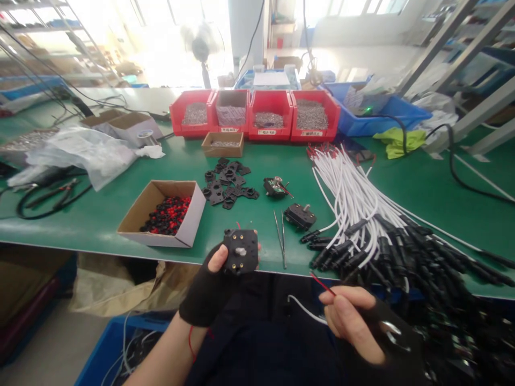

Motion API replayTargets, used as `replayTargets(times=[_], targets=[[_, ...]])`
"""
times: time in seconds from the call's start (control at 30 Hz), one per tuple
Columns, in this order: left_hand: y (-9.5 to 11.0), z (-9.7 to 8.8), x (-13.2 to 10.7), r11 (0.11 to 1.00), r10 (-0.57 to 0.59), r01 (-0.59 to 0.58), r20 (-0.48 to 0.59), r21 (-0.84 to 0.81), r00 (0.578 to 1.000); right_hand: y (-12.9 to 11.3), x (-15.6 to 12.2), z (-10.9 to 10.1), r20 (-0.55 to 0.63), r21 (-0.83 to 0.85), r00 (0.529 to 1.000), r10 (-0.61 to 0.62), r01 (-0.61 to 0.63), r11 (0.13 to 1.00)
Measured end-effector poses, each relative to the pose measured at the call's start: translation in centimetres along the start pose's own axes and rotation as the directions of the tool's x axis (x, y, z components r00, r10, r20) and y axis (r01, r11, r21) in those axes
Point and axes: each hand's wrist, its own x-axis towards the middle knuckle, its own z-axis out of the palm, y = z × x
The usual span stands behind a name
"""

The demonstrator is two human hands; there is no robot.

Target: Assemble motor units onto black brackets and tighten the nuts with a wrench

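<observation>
My left hand (209, 284), in a black fingerless glove, grips a square black plastic housing (250, 253) at the table's front edge. A pale shaft stands at the middle of its face, with brass-coloured inserts around it. My right hand (354, 316), also gloved, pinches a white cable (308, 310) near its thin red and dark wire ends. A silvery shape lies on the right glove; I cannot tell what it is. Tweezers (280, 238) rest on the table between the hands. Beyond them are a black module (300, 215) and an opened module (277, 186) with its inside showing.
At left stands a carton (192, 220) of red and black small parts. Black plastic plates (229, 182) lie behind it. A bundle of white cables (354, 198) with black connectors covers the right. Red bins (277, 131) of metal parts and a blue tub (386, 115) stand behind.
</observation>
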Motion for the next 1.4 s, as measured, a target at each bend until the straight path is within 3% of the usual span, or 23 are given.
replayTargets(times=[0.07,0.13,0.23,0.4,0.67,0.8,0.87,0.97,1.1,1.2,1.4], targets=[[-1.1,0.7,-0.8,0.941,-0.173,0.186,0.07,-0.283,0.982,-0.6,-0.4,0.2,-0.014,-0.246,0.997,-0.081,0.075,0.966],[-1.9,1.2,-1.3,0.893,-0.222,0.259,0.141,-0.367,0.965,-1.1,-0.5,0.5,0.035,-0.365,0.991,-0.129,0.133,0.921],[-2.6,1.8,-1.7,0.863,-0.255,0.315,0.197,-0.395,0.947,-1.7,-0.4,0.7,0.13,-0.395,0.967,-0.22,0.254,0.883],[-3.1,2.0,-2.0,0.82,-0.338,0.375,0.163,-0.432,0.927,-2.0,-0.5,0.4,0.225,-0.379,0.921,-0.318,0.384,0.842],[-3.4,2.3,-2.1,0.866,-0.288,0.325,0.152,-0.379,0.945,-0.4,-1.5,0.2,0.296,-0.39,0.886,-0.356,0.453,0.802],[-3.3,2.3,-2.2,0.882,-0.305,0.331,0.128,-0.335,0.944,-0.9,-1.3,0.8,0.334,-0.415,0.852,-0.403,0.517,0.748],[-3.1,2.2,-2.2,0.913,-0.259,0.281,0.113,-0.294,0.959,-1.4,-1.0,1.1,0.338,-0.473,0.835,-0.434,0.549,0.688],[-2.7,2.0,-2.3,0.975,-0.098,0.126,0.153,-0.183,0.983,-2.0,-0.8,1.3,0.347,-0.537,0.824,-0.448,0.566,0.625],[-2.5,1.7,-2.2,0.999,0.02,-0.013,0.194,-0.038,0.981,-2.0,-0.7,1.3,0.352,-0.502,0.834,-0.424,0.551,0.667],[-2.6,1.9,-2.2,0.995,0.006,0.007,0.135,-0.097,0.991,-1.8,-0.6,1.3,0.39,-0.459,0.829,-0.401,0.552,0.696],[-2.3,2.9,-2.3,0.942,-0.173,0.196,0.105,-0.273,0.979,-1.6,-0.4,1.4,0.371,-0.415,0.833,-0.41,0.544,0.729]])
